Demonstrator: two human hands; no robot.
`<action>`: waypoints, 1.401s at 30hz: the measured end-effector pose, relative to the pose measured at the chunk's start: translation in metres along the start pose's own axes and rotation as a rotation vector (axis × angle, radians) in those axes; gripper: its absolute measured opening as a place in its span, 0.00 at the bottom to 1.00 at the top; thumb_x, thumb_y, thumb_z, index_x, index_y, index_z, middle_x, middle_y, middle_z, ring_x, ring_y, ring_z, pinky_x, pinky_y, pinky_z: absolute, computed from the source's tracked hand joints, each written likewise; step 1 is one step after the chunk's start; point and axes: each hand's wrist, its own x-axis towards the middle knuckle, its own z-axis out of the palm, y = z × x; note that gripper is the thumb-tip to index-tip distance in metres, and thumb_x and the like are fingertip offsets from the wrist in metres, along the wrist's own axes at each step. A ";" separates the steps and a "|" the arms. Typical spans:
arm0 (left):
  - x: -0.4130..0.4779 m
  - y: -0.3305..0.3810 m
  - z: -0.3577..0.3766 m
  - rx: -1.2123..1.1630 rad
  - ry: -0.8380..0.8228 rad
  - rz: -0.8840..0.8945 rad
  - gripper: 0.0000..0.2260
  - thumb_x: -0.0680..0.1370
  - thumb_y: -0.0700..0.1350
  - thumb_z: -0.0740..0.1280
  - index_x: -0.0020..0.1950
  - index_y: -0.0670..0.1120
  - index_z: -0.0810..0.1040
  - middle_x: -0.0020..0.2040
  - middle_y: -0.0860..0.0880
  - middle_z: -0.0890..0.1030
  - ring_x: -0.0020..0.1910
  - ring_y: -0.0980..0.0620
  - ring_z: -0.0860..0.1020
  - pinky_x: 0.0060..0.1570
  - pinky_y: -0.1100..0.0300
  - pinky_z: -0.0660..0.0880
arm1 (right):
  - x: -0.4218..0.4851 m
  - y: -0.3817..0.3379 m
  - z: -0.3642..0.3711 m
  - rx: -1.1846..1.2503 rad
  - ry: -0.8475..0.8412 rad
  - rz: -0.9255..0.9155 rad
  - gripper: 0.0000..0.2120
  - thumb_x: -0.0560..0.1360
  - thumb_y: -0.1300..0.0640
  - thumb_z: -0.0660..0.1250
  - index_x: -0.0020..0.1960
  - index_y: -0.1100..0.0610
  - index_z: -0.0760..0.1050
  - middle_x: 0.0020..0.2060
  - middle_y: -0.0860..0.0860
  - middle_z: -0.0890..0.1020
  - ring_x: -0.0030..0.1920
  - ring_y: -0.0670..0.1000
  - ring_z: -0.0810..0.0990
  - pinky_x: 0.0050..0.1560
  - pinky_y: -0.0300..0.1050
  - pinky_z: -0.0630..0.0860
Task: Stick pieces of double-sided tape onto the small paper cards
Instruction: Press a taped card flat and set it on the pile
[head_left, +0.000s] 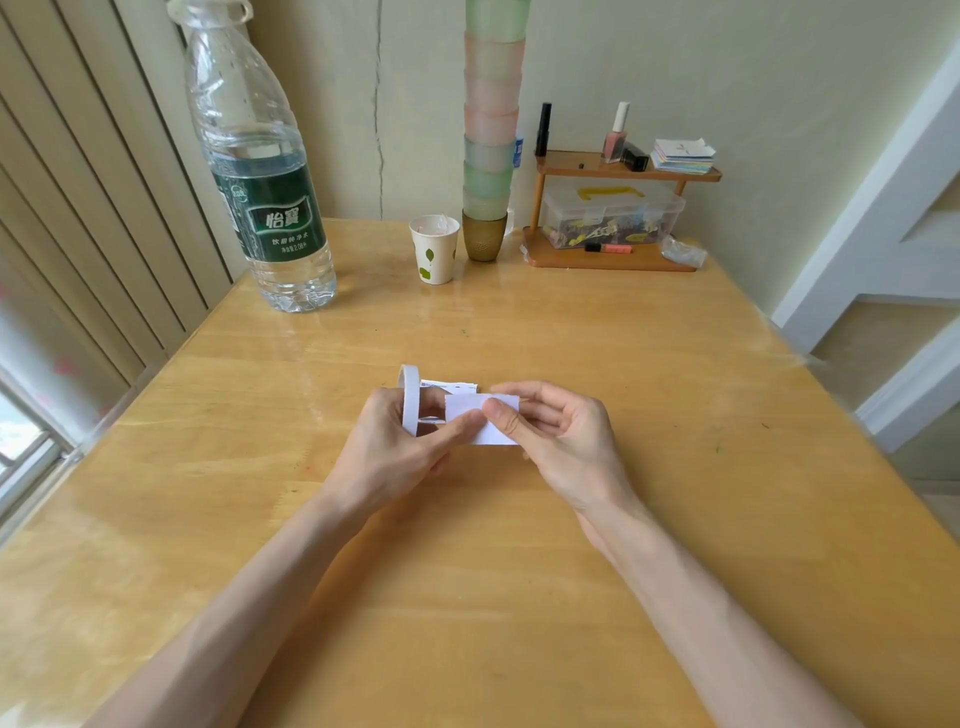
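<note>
**Entry: tape going onto one card, held above the table**

Step in hand: I judge this to be pressing a tape piece down on the card (465, 406). My left hand (395, 447) grips the tape roll (409, 397), which stands on edge among my curled fingers, and its thumb presses on the card's left part. My right hand (561, 441) pinches the card's right end, thumb on top and fingers beneath. I cannot tell whether the strip is already free of the roll.

Next move, my estimate: rub the strip flat, part it from the roll, keep the card taut.

More cards (449, 385) lie just beyond my hands.

Surface: glossy wooden table (519, 571). Far left, a water bottle (260, 182); far centre, a paper cup (435, 249) beside stacked cups (491, 130); far right, a wooden shelf (623, 171) over a plastic box (613, 213). Pale walls behind.
</note>
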 end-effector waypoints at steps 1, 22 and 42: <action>0.000 0.000 0.000 -0.003 0.007 -0.003 0.17 0.77 0.50 0.76 0.41 0.36 0.81 0.25 0.48 0.74 0.25 0.51 0.67 0.26 0.64 0.64 | 0.000 0.000 0.000 0.002 0.003 -0.003 0.05 0.75 0.54 0.78 0.47 0.55 0.85 0.38 0.47 0.85 0.39 0.42 0.82 0.44 0.33 0.75; 0.000 0.007 0.001 -0.112 0.038 -0.038 0.13 0.73 0.52 0.79 0.38 0.44 0.84 0.35 0.40 0.78 0.26 0.47 0.72 0.29 0.62 0.67 | -0.004 -0.004 0.006 -0.003 0.058 -0.108 0.20 0.79 0.55 0.74 0.41 0.70 0.73 0.34 0.55 0.76 0.36 0.51 0.76 0.36 0.35 0.73; 0.001 0.006 0.001 -0.157 0.043 -0.033 0.11 0.75 0.47 0.78 0.37 0.43 0.82 0.34 0.48 0.78 0.26 0.49 0.69 0.27 0.64 0.67 | -0.002 -0.001 -0.001 0.038 0.043 -0.051 0.16 0.79 0.55 0.74 0.47 0.69 0.81 0.32 0.48 0.82 0.29 0.41 0.77 0.36 0.31 0.71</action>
